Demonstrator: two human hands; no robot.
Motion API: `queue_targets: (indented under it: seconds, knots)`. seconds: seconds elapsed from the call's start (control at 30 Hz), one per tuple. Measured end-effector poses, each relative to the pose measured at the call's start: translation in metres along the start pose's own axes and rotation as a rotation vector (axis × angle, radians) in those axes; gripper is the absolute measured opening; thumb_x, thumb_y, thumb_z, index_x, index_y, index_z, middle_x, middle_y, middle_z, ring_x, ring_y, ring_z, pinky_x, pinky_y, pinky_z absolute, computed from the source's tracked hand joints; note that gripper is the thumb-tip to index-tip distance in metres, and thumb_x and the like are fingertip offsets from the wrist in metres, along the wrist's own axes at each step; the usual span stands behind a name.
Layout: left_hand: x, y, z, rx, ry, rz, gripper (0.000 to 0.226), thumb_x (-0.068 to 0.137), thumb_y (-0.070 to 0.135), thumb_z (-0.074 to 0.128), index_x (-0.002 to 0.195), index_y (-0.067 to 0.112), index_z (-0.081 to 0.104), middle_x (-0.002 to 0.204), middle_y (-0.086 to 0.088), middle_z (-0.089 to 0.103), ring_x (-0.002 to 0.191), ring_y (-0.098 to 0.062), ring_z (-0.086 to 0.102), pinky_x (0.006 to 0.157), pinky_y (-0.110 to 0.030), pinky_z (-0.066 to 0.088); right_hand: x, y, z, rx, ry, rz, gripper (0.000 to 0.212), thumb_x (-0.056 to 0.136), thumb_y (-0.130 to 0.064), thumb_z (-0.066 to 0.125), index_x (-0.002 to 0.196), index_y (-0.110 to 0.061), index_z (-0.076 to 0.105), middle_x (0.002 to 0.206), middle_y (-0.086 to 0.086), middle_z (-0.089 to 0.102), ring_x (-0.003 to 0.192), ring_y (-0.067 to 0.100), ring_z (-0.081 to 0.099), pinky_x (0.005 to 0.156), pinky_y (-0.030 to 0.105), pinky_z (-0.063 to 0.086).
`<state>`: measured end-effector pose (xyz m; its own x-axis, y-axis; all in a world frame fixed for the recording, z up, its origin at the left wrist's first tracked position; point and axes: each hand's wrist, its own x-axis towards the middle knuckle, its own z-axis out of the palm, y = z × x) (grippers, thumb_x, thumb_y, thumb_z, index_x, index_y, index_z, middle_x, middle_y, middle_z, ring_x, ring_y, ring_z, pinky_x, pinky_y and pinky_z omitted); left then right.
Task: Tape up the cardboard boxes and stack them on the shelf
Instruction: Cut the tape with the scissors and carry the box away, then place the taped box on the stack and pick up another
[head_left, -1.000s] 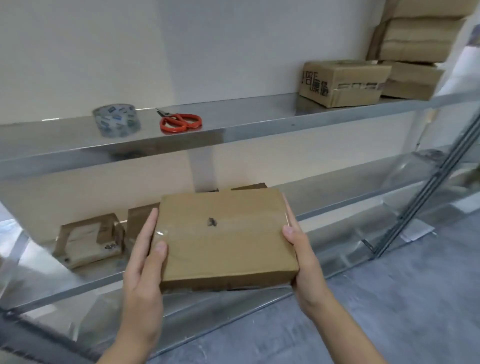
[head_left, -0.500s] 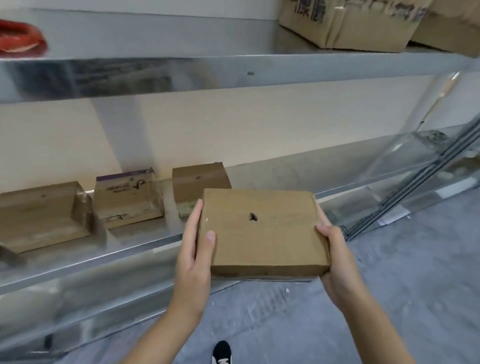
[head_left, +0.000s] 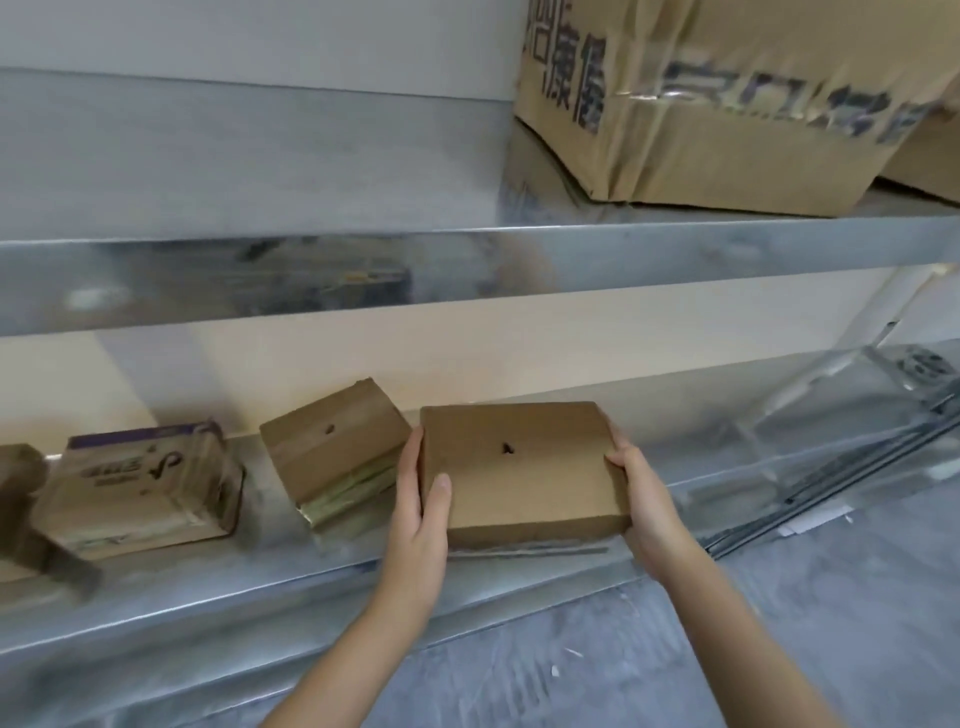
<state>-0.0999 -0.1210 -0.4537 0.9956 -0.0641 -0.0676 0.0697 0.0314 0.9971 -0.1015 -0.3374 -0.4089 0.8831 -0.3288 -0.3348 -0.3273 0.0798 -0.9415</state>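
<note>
Now flat brown cardboard box (head_left: 519, 473) at the lower metal shelf's (head_left: 260, 597) front edge, left hand (head_left: 418, 525) and right hand (head_left: 647, 499) fingers clamping opposite sides. Looks light, stiff; side edges are the sensible hold.

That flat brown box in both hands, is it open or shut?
Shut: the flat box shows an unbroken top, with no flap lifted, and is gripped by left hand and right hand.

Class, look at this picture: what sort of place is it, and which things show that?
Probably a storeroom or packing area: bare metal shelving, several cardboard boxes such as a large printed box, and a grey concrete floor.
</note>
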Motion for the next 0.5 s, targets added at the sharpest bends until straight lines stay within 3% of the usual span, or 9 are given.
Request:
queue_targets:
  seconds: [0.13,0.33,0.43,0.5]
  knots:
    - [0.017,-0.010,0.007,0.056,0.074,-0.023,0.054,0.105,0.033,0.038,0.156,0.042,0.020,0.159,0.030,0.021,0.144,0.013,0.018,0.117,-0.018,0.017,0.040,0.007,0.005,-0.049,-0.070,-0.036,0.051,0.101,-0.005,0.025,0.138,-0.031,0.049,0.137,-0.003,0.059,0.122,0.017,0.057,0.105,0.036,0.045]
    - [0.029,-0.002,0.035,0.213,0.170,-0.051,0.062,0.099,0.053,0.031,0.158,0.040,0.014,0.162,0.024,0.018,0.146,0.003,0.019,0.116,-0.021,0.017,0.097,0.003,-0.004,-0.177,-0.146,-0.013,0.056,0.101,-0.008,0.025,0.145,-0.037,0.046,0.143,-0.005,0.053,0.129,0.022,0.052,0.109,0.038,0.042]
    - [0.033,0.004,0.039,0.341,0.324,0.012,0.056,0.104,0.054,0.028,0.157,0.033,0.025,0.160,0.013,0.032,0.147,-0.007,0.028,0.122,-0.034,0.023,0.100,0.001,-0.008,-0.595,-0.265,-0.171,0.051,0.109,-0.026,0.021,0.159,-0.032,0.011,0.164,-0.008,0.021,0.153,0.022,0.016,0.124,0.039,0.013]
    - [0.031,0.028,0.048,0.313,0.491,0.001,0.050,0.107,0.042,0.032,0.154,0.024,0.034,0.156,0.000,0.041,0.145,-0.018,0.036,0.121,-0.038,0.027,0.090,-0.002,-0.015,-0.919,-0.219,-0.326,0.057,0.109,-0.036,0.020,0.160,-0.025,-0.004,0.167,-0.005,0.005,0.154,0.016,-0.001,0.124,0.036,-0.004]
